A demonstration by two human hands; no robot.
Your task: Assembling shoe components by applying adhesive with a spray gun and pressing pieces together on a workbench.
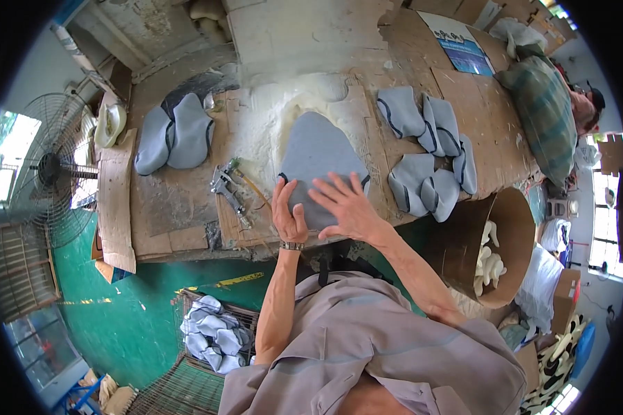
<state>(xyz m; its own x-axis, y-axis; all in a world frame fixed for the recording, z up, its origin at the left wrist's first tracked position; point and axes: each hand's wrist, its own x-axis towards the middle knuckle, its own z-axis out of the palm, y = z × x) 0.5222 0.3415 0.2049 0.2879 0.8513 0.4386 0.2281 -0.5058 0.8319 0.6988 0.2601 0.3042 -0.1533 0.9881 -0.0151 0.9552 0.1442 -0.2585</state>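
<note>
1 grey fabric piece (317, 142) mid-length at workbench (169, 204) near edge, mostly beyond both hands. Right hand (349, 209) palm down over its near part, fingers spread. Left hand (289, 213) at its near left border; pinching or just touching, cannot tell. Piece's near right part hidden under right hand.

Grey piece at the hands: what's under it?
Pale-stained tabletop shows beyond the far edge of the grey piece; whatever lies directly beneath is covered. The right hand also hides part of the piece's top.
</note>
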